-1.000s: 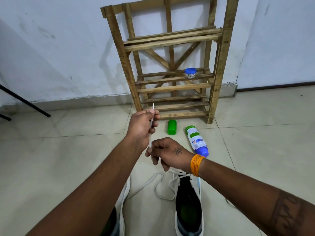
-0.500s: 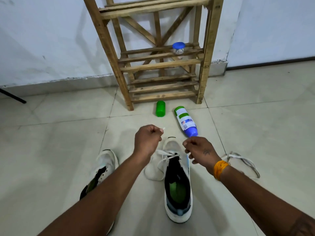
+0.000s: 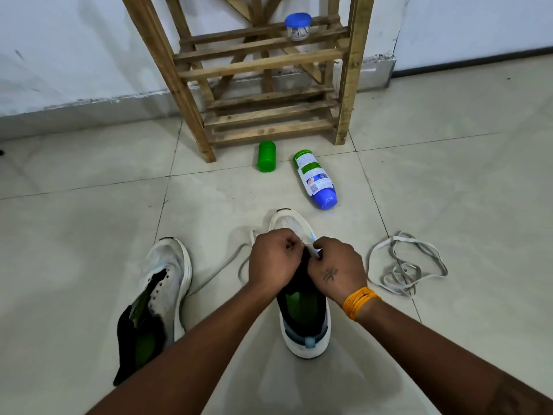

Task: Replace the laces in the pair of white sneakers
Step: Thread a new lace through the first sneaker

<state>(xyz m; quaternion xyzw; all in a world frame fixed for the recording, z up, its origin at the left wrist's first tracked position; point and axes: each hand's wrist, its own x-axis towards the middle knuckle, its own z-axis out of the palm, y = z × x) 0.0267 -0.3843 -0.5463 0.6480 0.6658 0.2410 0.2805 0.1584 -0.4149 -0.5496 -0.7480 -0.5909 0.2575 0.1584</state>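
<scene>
Sneaker (image 3: 302, 324) sits on the floor between both arms. Left hand (image 3: 273, 260) and right hand (image 3: 336, 269) pinch the new lace (image 3: 311, 250) at the eyelets (old lace (image 3: 404, 265) lies nearby). Pull both ends evenly, keeping it flat.

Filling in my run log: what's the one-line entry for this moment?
step: lacing right sneaker | left hand: pinches lace | right hand: pinches lace at eyelets | left sneaker: unlaced | loose lace: on floor
</scene>
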